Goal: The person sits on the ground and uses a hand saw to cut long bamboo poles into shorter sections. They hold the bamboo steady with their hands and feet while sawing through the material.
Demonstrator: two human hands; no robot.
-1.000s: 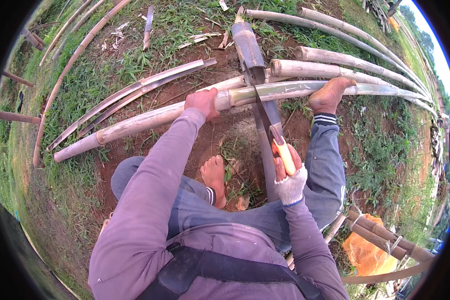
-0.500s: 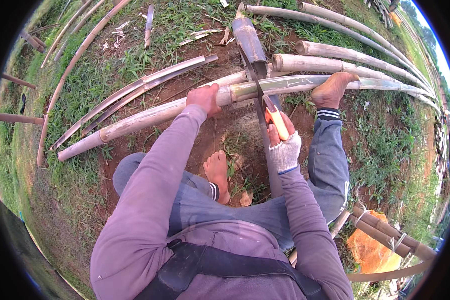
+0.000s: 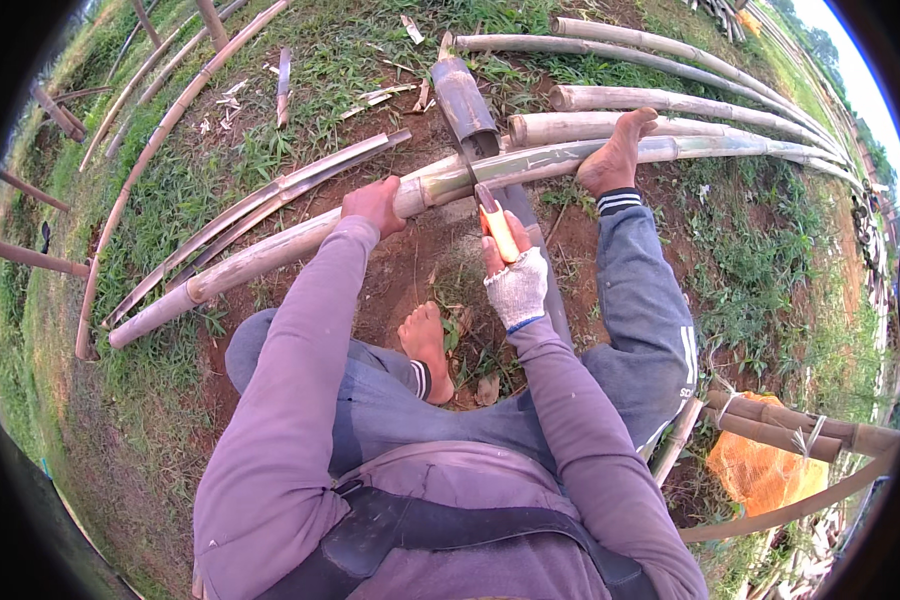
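My left hand [image 3: 374, 205] is closed over a long pale bamboo pole [image 3: 270, 252], left of the saw. My right hand [image 3: 519, 280], in a white fingerless knit glove, grips the orange handle of a handsaw [image 3: 499, 232]. Its dark blade [image 3: 471, 172] crosses the pole at a greenish stretch; how deep it sits in the bamboo I cannot tell. Under the pole, a thicker split bamboo piece [image 3: 462, 98] runs from the far side back toward me. My bare right foot [image 3: 615, 155] rests on the pole, right of the blade.
Several bamboo poles [image 3: 670, 100] stretch away at the far right. Split bamboo strips [image 3: 260, 205] lie on the grass at left, beyond the pole. At the lower right stand a tied bamboo frame [image 3: 780, 430] and an orange mesh bag [image 3: 760, 470]. My left foot [image 3: 427, 345] is on bare soil.
The saw and my right hand have moved slightly forward, closer to the pole. My right foot's toes point up more. The whole view has shifted a little; my left hand keeps its grip.
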